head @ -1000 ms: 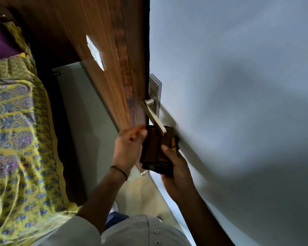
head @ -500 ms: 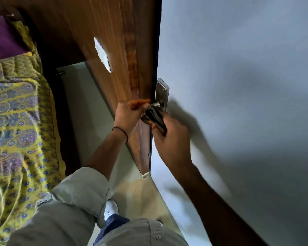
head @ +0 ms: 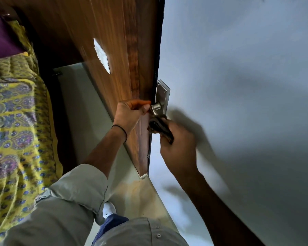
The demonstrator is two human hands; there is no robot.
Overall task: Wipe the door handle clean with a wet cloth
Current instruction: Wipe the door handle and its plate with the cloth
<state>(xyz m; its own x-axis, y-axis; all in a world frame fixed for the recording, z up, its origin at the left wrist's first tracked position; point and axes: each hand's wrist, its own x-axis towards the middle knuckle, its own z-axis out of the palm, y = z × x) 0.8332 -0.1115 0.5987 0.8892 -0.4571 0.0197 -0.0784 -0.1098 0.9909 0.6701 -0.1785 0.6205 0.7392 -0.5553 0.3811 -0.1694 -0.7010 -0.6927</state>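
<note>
A silver lever door handle [head: 157, 107] on a metal backplate [head: 162, 94] sits at the edge of a pale grey door. My right hand [head: 178, 148] is closed around a dark brown cloth [head: 160, 126], which is wrapped over the lower part of the lever. My left hand [head: 130, 114] is at the wooden door edge, its fingertips pinched at the top of the lever beside the handle's neck. The covered end of the lever is hidden by the cloth.
A brown wooden panel [head: 103, 32] with a white switch plate [head: 102, 55] runs to the left of the door. A bed with a yellow patterned cover [head: 16, 121] lies at the far left. My grey trousers [head: 75, 201] and a white shoe [head: 109, 209] are below.
My right hand has slid the cloth a little way down the lever, exposing the handle's neck. My left hand stays at the top of the lever.
</note>
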